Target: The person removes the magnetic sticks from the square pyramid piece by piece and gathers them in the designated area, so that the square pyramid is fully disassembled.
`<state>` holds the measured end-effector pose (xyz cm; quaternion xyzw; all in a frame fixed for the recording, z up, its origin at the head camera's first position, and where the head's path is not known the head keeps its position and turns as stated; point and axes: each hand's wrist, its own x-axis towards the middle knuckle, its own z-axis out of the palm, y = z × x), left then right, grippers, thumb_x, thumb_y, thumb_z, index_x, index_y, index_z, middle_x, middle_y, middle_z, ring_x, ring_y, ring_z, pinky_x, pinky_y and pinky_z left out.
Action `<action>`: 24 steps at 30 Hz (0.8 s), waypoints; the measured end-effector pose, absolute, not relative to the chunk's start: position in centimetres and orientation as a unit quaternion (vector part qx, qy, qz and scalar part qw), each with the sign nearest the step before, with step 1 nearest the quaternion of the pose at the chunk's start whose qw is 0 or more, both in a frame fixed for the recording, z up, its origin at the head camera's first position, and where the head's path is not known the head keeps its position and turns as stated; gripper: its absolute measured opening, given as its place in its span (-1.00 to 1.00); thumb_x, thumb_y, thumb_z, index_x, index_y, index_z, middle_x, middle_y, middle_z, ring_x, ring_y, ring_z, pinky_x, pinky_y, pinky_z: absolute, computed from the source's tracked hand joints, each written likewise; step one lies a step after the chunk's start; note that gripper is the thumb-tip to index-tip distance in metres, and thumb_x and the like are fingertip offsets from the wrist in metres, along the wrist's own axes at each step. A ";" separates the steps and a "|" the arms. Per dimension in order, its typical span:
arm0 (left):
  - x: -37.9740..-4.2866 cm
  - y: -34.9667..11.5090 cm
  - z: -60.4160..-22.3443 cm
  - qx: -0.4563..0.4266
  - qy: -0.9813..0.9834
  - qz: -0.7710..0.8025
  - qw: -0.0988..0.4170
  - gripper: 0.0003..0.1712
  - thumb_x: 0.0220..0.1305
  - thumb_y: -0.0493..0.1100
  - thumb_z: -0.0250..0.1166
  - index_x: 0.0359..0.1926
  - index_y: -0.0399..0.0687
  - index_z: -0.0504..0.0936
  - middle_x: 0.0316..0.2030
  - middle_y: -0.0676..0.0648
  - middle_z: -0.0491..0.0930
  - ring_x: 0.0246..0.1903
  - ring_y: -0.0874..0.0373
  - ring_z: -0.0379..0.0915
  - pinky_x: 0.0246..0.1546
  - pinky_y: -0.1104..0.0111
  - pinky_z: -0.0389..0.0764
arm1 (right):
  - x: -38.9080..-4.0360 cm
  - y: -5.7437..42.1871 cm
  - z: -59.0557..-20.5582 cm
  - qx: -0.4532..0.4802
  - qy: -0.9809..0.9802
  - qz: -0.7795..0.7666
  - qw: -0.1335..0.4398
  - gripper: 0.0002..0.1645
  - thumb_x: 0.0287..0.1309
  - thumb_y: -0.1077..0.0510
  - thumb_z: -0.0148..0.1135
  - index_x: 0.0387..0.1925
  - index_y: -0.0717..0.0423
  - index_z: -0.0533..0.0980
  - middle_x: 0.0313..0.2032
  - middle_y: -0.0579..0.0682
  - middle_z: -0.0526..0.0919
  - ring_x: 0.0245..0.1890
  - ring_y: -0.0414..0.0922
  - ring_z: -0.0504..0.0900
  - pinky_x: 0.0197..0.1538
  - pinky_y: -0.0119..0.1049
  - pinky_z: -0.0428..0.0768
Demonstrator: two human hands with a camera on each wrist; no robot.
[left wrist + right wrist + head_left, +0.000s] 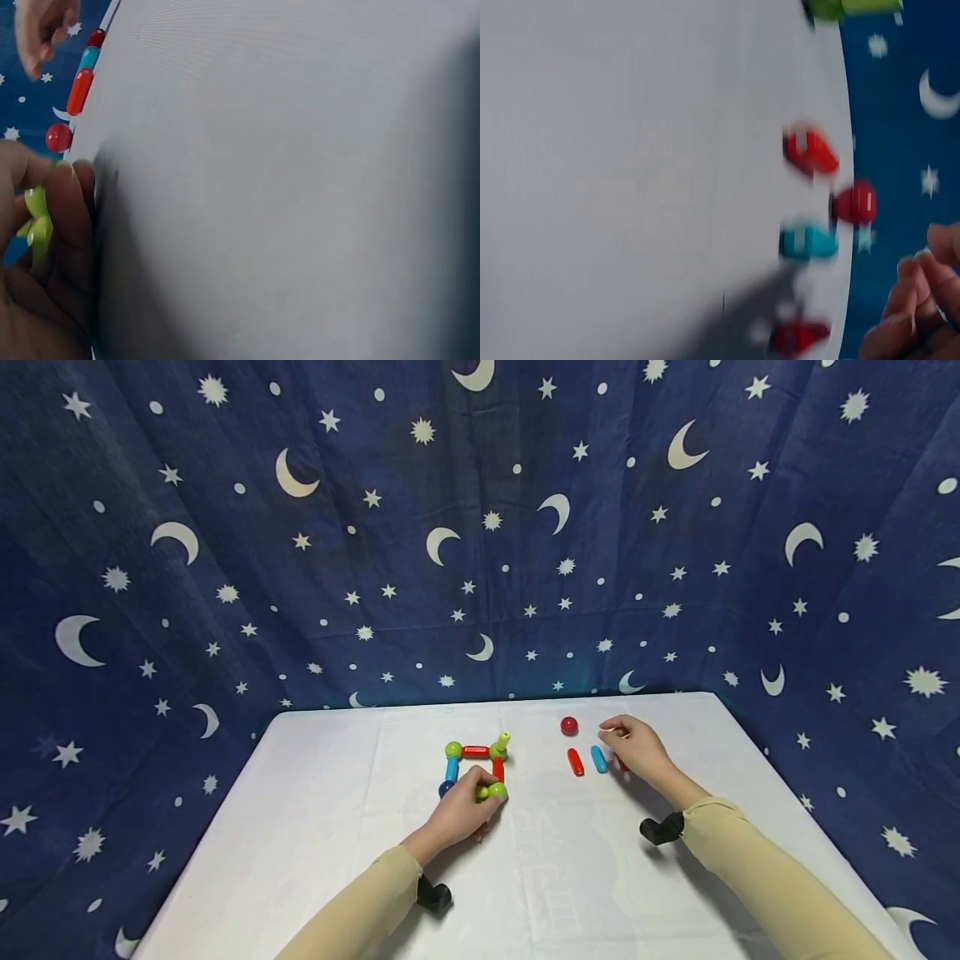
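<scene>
My left hand (465, 802) grips the near side of a square of magnetic rods and balls, its fingertips around the green ball (497, 790) at the near right corner. A short green rod (482, 793) shows between the fingers. The square also has a blue rod (452, 768), a dark blue ball (446, 788) and red rods (476, 752). A light green rod (503, 741) stands up from its far right corner. Loosely bent, my right hand (637, 747) hovers over a red rod (799, 337), nothing visible between its fingers.
A red ball (569, 726) lies toward the table's back edge, with another red rod (575, 762) and a light blue rod (598, 759) in front of it. Behind the white table (600, 877) hangs a dark blue curtain (480, 568) with moons and stars.
</scene>
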<state>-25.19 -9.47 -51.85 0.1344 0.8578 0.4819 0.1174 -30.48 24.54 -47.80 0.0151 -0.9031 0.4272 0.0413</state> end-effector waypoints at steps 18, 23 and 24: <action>-24.4 -10.2 -51.0 0.187 0.858 0.447 0.170 -0.79 0.37 0.05 0.37 -0.10 0.21 0.52 -0.30 0.04 0.59 -0.63 0.12 0.53 -0.59 0.25 0.61 | -29.1 14.5 -49.4 0.141 -0.855 0.495 -0.065 -0.59 0.24 0.03 0.45 0.07 0.09 0.64 -0.20 -0.05 0.68 -0.31 -0.08 0.60 -0.32 -0.21 0.58; -24.7 -11.7 -50.4 0.186 0.868 0.431 0.165 -0.79 0.36 -0.05 0.35 -0.05 0.13 0.55 -0.29 0.02 0.59 -0.59 0.10 0.58 -0.57 0.23 0.61 | -29.0 14.5 -49.7 0.143 -0.841 0.516 -0.072 -0.60 0.26 0.03 0.44 0.05 0.13 0.64 -0.19 -0.03 0.68 -0.33 -0.01 0.60 -0.33 -0.15 0.61; -24.7 -12.0 -50.2 0.185 0.870 0.427 0.164 -0.79 0.36 -0.07 0.33 -0.03 0.11 0.55 -0.29 0.02 0.59 -0.59 0.09 0.58 -0.57 0.22 0.61 | -29.0 14.5 -49.8 0.139 -0.837 0.523 -0.077 -0.60 0.25 0.03 0.44 0.05 0.12 0.64 -0.18 -0.02 0.68 -0.35 0.01 0.61 -0.33 -0.14 0.61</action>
